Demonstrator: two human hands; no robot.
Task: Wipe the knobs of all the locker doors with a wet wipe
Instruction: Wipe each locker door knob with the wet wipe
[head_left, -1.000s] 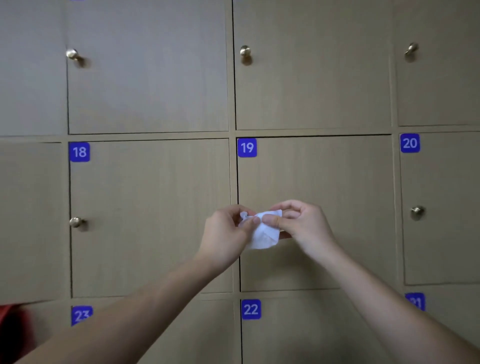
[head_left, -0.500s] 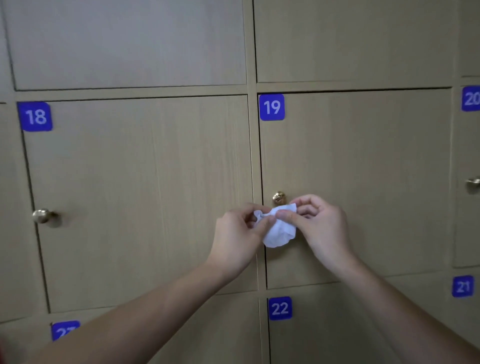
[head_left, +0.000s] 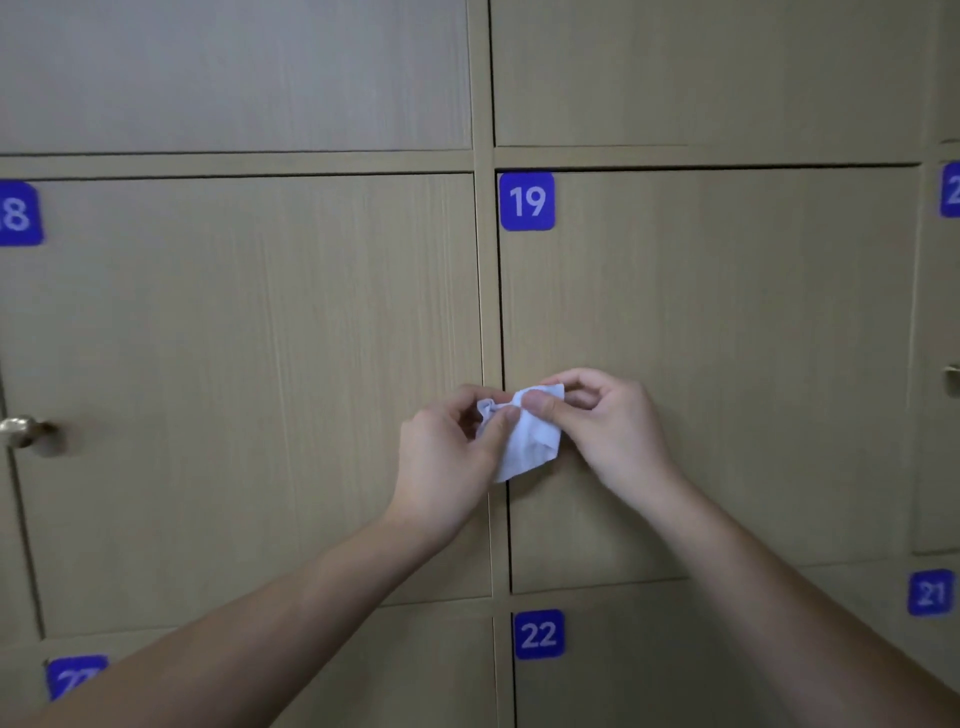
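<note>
A crumpled white wet wipe hangs between both hands in front of the left edge of locker door 19. My left hand pinches its left side with thumb and fingers. My right hand pinches its top right corner. The knob of door 19 is hidden behind the wipe and my hands. A brass knob sticks out of door 18 at the far left. Another knob shows partly at the right edge.
Beige wooden locker doors fill the view, with blue number tags 19, 22, 21 and a cut-off 18. Two unnumbered doors run across the top row.
The view has moved closer and to the right. The hands and wipe rose slightly and now cover the knob of door 19, which showed just above the wipe half a second ago.
</note>
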